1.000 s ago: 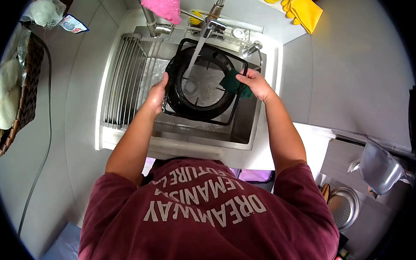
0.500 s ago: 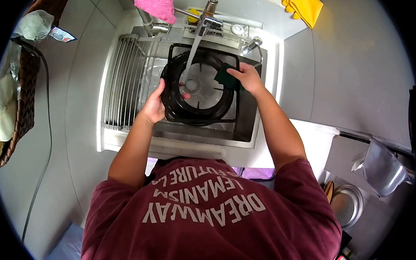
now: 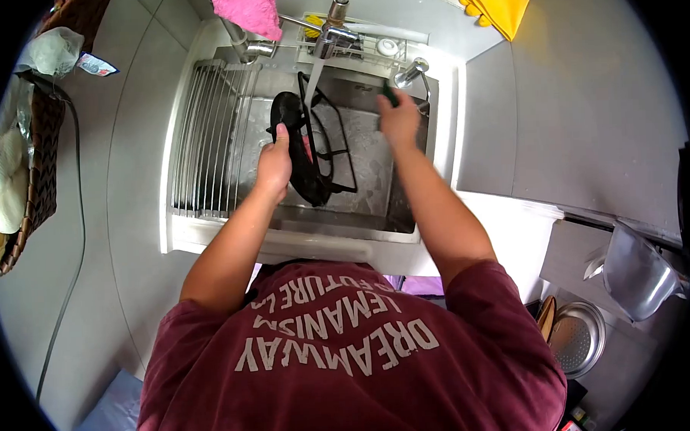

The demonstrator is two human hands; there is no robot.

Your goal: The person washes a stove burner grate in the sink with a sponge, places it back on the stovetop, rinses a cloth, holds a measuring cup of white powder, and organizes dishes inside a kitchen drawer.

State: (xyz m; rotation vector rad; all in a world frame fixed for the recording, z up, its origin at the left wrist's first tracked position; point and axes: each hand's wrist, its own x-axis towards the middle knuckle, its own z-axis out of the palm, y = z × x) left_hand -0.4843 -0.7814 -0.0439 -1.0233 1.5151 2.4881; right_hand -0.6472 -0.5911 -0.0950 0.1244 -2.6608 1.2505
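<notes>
My left hand [image 3: 273, 171] grips a black stove burner grate [image 3: 307, 180] by its thick ring, thumb on the near side. The grate is tipped nearly on edge above the sink [image 3: 372, 224], its square wire frame facing right. Water runs from the faucet [image 3: 331, 40] onto or just behind its upper part. My right hand [image 3: 401, 124], somewhat blurred, is closed on a dark green scouring pad [image 3: 390, 94]. It hovers over the sink's right side, apart from the grate.
A metal roll-up drying rack [image 3: 209, 144] covers the sink's left side. Behind stand a wire caddy [image 3: 389, 50] and a soap dispenser [image 3: 412, 72]. A pink cloth [image 3: 250, 10] hangs at the upper left. Yellow gloves [image 3: 497, 9] lie at the back right.
The grate has turned from lying flat to nearly on edge and shifted left. My right hand has come off its right side with the scouring pad, moving slightly left and up.
</notes>
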